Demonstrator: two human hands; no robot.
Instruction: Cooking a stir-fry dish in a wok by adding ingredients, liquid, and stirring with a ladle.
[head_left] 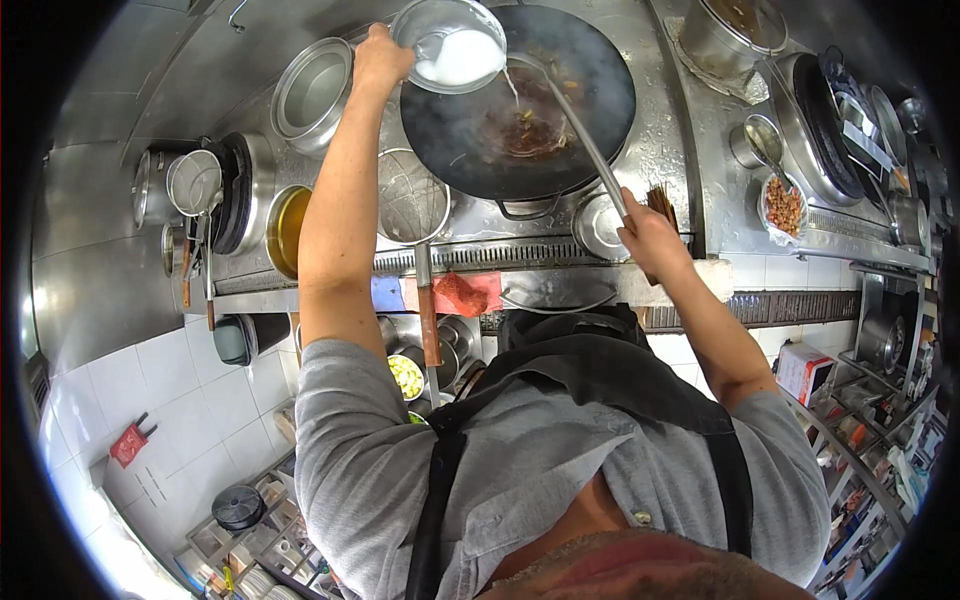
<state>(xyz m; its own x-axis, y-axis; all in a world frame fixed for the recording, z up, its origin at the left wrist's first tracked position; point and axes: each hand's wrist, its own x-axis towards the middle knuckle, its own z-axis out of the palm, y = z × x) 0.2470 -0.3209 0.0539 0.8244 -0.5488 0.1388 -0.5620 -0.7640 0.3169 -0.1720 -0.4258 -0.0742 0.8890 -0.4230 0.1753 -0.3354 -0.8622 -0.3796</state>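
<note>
My left hand (381,60) is closed on the rim of a round metal bowl (432,20), tilted over the wok. White liquid (465,58) runs from it in a thin stream. Below, a big black wok (440,135) steams on the stove, with reddish-brown sauce (530,130) and some pieces of food at its bottom. My right hand (655,237) grips the handle of a long metal ladle (590,147), whose head reaches into the wok near the bowl.
Left of the wok are a metal pot (313,95), a wire strainer (413,195) and a pot of yellow oil (291,230). A lidded metal container (600,225) and a bamboo brush (660,203) lie near my right hand. Diced food fills a bowl (782,207) farther right.
</note>
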